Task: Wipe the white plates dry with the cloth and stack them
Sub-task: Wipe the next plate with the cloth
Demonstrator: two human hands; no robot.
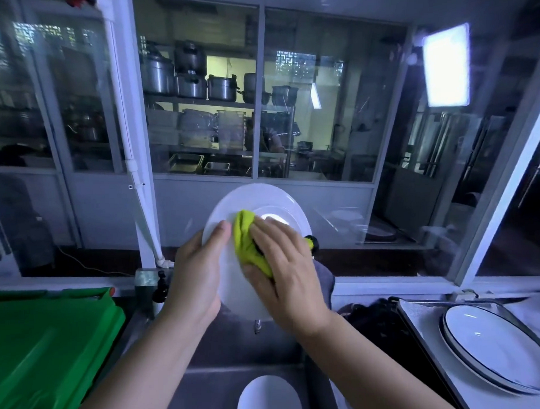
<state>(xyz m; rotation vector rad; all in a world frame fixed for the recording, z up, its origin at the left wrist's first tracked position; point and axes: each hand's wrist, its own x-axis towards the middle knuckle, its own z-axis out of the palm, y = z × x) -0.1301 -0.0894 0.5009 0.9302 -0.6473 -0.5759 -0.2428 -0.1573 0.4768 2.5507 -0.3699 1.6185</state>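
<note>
the left hand (197,274) grips the white plate (256,201) by its near-left rim. its thumb lies across the face and its fingers are hidden behind. the plate is tipped up almost on edge, facing the person, probably so the whole face is open to wiping and drips fall into the sink (207,374) under both hands.

the right hand (283,274) presses the yellow-green cloth (248,241) flat against the middle of the plate. its fingers are spread over the bunched fabric and its thumb pinches the lower fold, which keeps the cloth from slipping as it rubs. the wiping step looks to be in hand, and the far rim beyond the fingertips is bare and glossy.

below the wrists, a second white plate (268,397) lies in the sink, likely waiting its turn. to the right of the right forearm, dark-rimmed plates (494,346) sit stacked on a tray (419,321) on the bench. that seems a natural place for the stack, though i cannot tell if it is meant for these.
</note>
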